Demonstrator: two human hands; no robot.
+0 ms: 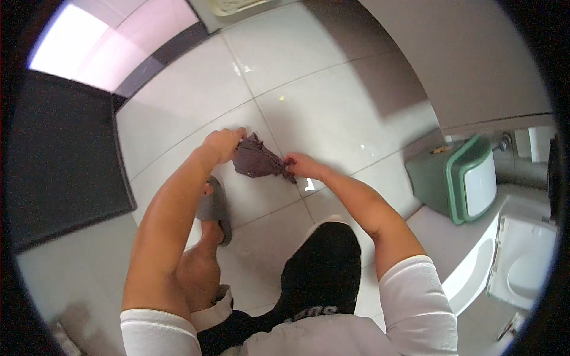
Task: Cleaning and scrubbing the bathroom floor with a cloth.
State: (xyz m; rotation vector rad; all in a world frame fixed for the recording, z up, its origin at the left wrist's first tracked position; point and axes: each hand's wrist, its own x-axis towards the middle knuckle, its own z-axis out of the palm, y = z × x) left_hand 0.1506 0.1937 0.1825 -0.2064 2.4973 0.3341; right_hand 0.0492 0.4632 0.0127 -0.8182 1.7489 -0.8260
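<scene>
A crumpled dark purple-brown cloth [259, 159] is stretched between my two hands above the pale tiled floor [320, 118]. My left hand [223, 144] is closed on its upper left end, with the fingertips partly hidden. At the lower right end, the fingers of my right hand [303, 165] pinch a gathered, twisted corner. Below my left forearm, a grey slipper [221, 207] is on my foot.
To the right stand a green bin with a white panel [480, 187] and a white toilet [527, 270]. A grey cabinet-like surface [475, 65] fills the upper right. A black panel or mat [68, 160] lies at the left. A small yellow speck [282, 98] marks the floor.
</scene>
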